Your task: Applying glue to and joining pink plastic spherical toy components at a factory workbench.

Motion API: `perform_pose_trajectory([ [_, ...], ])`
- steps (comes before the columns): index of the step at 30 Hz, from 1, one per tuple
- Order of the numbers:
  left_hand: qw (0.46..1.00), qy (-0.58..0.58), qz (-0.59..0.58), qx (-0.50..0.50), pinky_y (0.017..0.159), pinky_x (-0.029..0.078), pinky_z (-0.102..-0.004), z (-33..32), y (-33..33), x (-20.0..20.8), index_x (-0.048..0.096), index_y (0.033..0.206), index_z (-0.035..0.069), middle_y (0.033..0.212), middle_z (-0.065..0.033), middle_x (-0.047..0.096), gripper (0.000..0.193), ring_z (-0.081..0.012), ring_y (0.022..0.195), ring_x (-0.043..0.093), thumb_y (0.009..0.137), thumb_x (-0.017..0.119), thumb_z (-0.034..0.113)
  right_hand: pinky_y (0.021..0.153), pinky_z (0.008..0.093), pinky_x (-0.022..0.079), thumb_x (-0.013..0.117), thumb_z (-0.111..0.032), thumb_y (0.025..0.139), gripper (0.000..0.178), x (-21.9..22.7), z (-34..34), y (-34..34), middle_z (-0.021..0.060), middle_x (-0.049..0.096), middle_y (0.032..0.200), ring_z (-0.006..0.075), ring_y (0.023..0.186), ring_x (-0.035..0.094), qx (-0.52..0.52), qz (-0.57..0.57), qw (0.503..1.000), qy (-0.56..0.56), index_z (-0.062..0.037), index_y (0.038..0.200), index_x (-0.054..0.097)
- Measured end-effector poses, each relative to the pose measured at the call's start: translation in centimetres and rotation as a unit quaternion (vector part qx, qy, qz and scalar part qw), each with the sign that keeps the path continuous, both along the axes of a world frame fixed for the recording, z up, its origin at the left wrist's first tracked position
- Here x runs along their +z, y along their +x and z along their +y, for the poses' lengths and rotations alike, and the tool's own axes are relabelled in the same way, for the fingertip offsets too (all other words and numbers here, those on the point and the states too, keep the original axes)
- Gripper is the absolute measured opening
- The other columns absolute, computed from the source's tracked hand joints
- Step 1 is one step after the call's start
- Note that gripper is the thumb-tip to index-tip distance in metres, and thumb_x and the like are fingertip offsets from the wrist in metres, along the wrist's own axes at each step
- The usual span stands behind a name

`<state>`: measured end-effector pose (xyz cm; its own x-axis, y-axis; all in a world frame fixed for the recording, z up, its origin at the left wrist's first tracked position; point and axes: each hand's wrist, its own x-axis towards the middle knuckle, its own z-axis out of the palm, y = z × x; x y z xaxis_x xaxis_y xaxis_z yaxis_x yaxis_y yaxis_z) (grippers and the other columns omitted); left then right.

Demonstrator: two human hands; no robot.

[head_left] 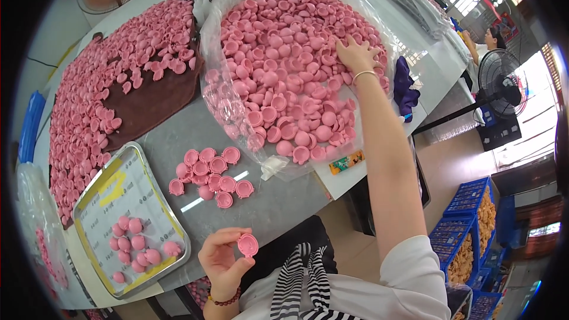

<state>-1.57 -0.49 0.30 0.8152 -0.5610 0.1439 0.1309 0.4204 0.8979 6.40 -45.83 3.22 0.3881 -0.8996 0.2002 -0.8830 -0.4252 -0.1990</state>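
Observation:
Between the thumb and fingers of my left hand (224, 258) is a small pink half-shell (248, 245), round and rimmed, with its hollow side showing. My right arm stretches far forward, and my right hand (357, 58) rests on a big heap of pink half-shells (296, 65) with its fingers spread. That heap lies in an opened clear plastic bag (213, 92). Nearer to me, a small cluster of pink half-shells (201, 168) sits on the grey table. To the left of it, a metal tray (185, 243) with a printed liner holds several pink pieces (137, 242).
Many more pink half-shells (83, 118) cover a brown cloth (160, 101) at the left. A small orange and green packet (347, 162) lies by the bag, and a purple cloth (405, 86) to its right. Beyond the table stand a black fan (501, 83), blue crates (468, 198) and another person (483, 47).

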Motion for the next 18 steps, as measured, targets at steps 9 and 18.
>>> perform_pose_trajectory([
  [9,1.0,-0.008,0.007,-0.012,0.08,0.044,-0.0294,-0.7,0.4,-0.4,0.052,0.099,-0.002,0.1,-0.019,0.057,0.041,-0.0219,0.092,0.056,0.065,0.072,0.005,0.088,0.0635,0.029,0.042,-0.045,0.082,0.059,-0.8,9.0,-3.4,0.0246,0.027,0.133,0.0519,0.116,0.028,0.198,0.082,0.974,-0.067,-0.0261,0.134,0.023],
  [18,1.0,0.006,0.007,0.019,0.079,0.044,-0.0291,0.6,0.7,-0.3,0.051,0.098,-0.002,0.1,-0.0184,0.057,0.042,-0.022,0.093,0.056,0.064,0.074,0.008,0.095,0.0646,0.011,0.044,-0.048,0.082,0.053,-0.9,11.7,-5.4,0.0116,0.039,0.129,0.0357,0.127,0.021,0.416,0.017,0.908,-0.039,-0.0265,0.13,0.035],
])
